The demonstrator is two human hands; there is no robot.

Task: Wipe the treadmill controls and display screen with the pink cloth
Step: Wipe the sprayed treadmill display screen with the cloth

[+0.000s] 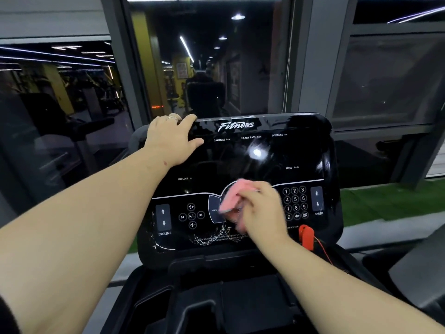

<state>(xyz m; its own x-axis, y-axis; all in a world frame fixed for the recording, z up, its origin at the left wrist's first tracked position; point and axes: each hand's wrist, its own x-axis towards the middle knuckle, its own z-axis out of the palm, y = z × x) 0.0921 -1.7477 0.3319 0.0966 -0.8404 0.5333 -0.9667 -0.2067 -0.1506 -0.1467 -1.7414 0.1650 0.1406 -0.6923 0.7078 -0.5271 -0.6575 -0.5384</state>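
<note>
The black treadmill console (240,165) fills the middle of the view, with its dark display screen (252,155) above and a row of controls (191,215) below. My right hand (262,208) presses the bunched pink cloth (232,196) against the centre of the control row, over the middle buttons. The hand and cloth are blurred. My left hand (172,138) grips the console's upper left corner, fingers over its top edge. Wet streaks show on the glossy panel below the cloth.
A red safety key (307,237) with a thin cord hangs at the console's lower right. A number keypad (295,202) and speed arrows (317,198) lie right of the cloth. The black tray (216,297) sits below the console. Dark windows stand behind.
</note>
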